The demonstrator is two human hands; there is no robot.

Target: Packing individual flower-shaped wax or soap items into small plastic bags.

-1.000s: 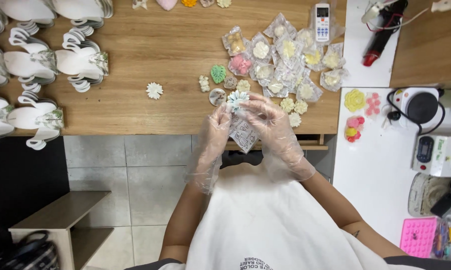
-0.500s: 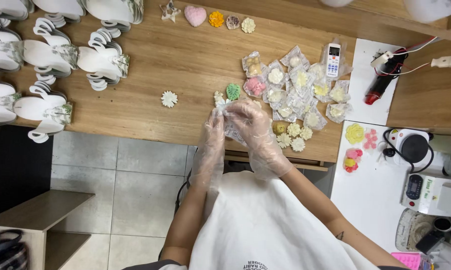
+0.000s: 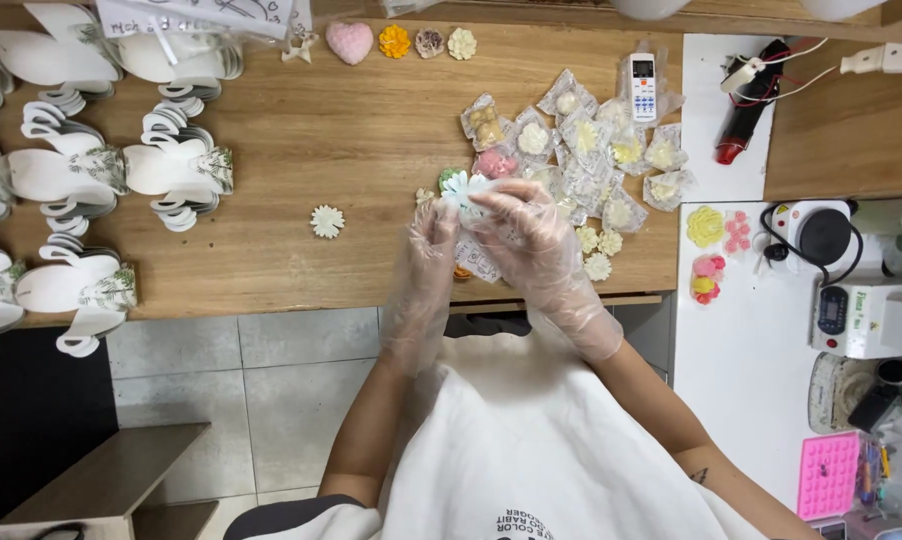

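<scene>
Looking down on a wooden table (image 3: 301,190) running across the upper frame, with grey floor tiles below its near edge and a white counter (image 3: 741,380) off to the right. Wearing loose clear gloves on both hands, meeting just over the near edge of the table, right of centre.

Holding a small white and pale-blue flower piece (image 3: 463,188) and a clear plastic bag (image 3: 481,255) between the two hands. Left hand (image 3: 426,245) closing narrowly on the bag's left side, fingers curling inward. Right hand (image 3: 526,235) lying over the bag from the right and above, fingertips pinching up near the flower piece. Both gripping, neither spread wide. Flower piece sitting at the far end of the hands, toward the table's middle, bag trailing back toward the body, so its long axis seeming to run roughly away from the chest. Right hand reaching closer to the flower; left holding lower on the bag. Not possible to tell whether the flower sits inside the bag's mouth or just at it.

Lying just beyond the right hand, a pile of bagged flower pieces (image 3: 581,150); loose ones (image 3: 599,255) beside the wrist. Resting apart to the left, a lone white flower (image 3: 327,221). Stacking at far left, flat white paper boxes (image 3: 176,165).
</scene>
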